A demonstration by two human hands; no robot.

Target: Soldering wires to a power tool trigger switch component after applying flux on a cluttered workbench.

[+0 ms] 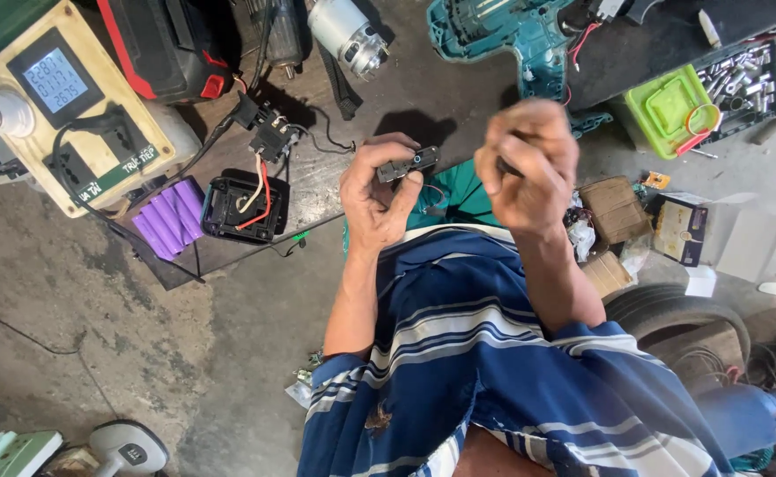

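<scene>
Sockets fill black tray point(741, 84) — left hand point(372, 196) pinches small black part point(407, 164); right hand point(529, 163) fisted, contents unclear.

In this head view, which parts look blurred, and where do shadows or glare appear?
Head view: the right hand is smeared by motion blur; the left hand and its small black part stay sharp. Hand shadows darken the bench. The meter screen glows pale. Edges bend from the wide lens.

A dark, stained surface point(317, 190) carries a teal drill housing point(503, 35), a silver motor point(348, 40), a black battery case point(247, 208) with red and white wires, purple cells point(169, 219) beside it, and a cream meter box point(61, 106). Beyond it lies the concrete floor point(141, 336).
</scene>
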